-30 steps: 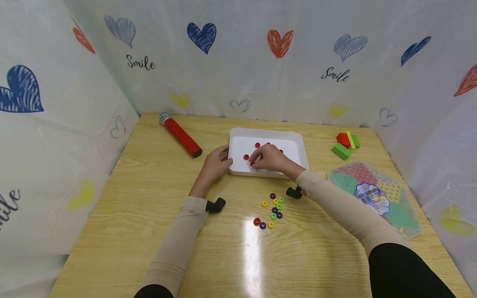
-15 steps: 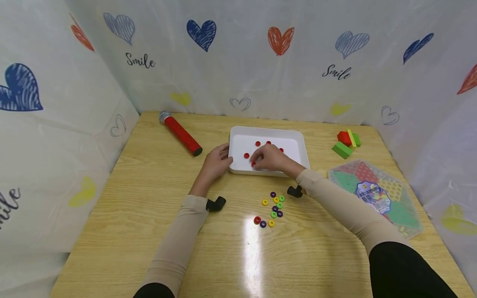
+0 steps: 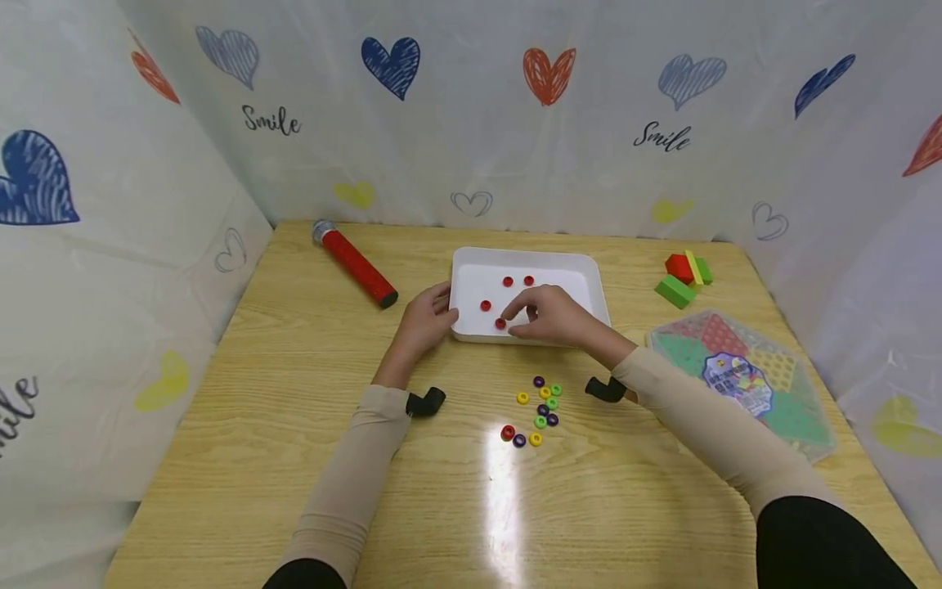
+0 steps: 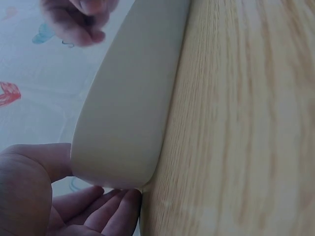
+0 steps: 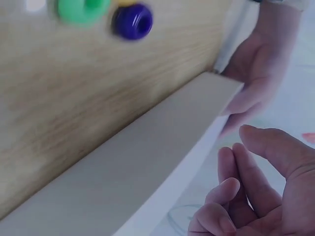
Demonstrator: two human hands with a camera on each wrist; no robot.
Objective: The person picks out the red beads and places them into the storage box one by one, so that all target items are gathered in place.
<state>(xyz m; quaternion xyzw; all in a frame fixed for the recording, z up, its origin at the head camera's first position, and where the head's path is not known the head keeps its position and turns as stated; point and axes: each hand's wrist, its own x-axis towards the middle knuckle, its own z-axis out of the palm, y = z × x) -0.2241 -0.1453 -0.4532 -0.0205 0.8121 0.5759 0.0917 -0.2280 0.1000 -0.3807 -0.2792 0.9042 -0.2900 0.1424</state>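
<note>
A shallow white tray (image 3: 471,266) holds several red ring beads, spaced apart on its floor. My left hand (image 3: 425,321) grips the tray's left end; in the left wrist view the thumb lies over the rim and the other fingers touch the tray's outer side. Over the tray's front half is my right hand (image 3: 553,317), its thumb and index finger parted just right of the nearest red bead (image 3: 500,324). In the right wrist view, nothing sits between the fingers of the right hand (image 5: 266,182). That hand hides part of the tray floor.
Purple, yellow and green ring beads (image 3: 543,411) and a red one (image 3: 508,432) lie on the table before the tray. A red microphone (image 3: 361,266) is at back left. Coloured blocks (image 3: 675,292) and a clear bead case (image 3: 736,380) are at right.
The right hand has let go of the red bead and drawn slightly right, its thumb and finger now apart. The bead stays in the tray. The left hand keeps its grip.
</note>
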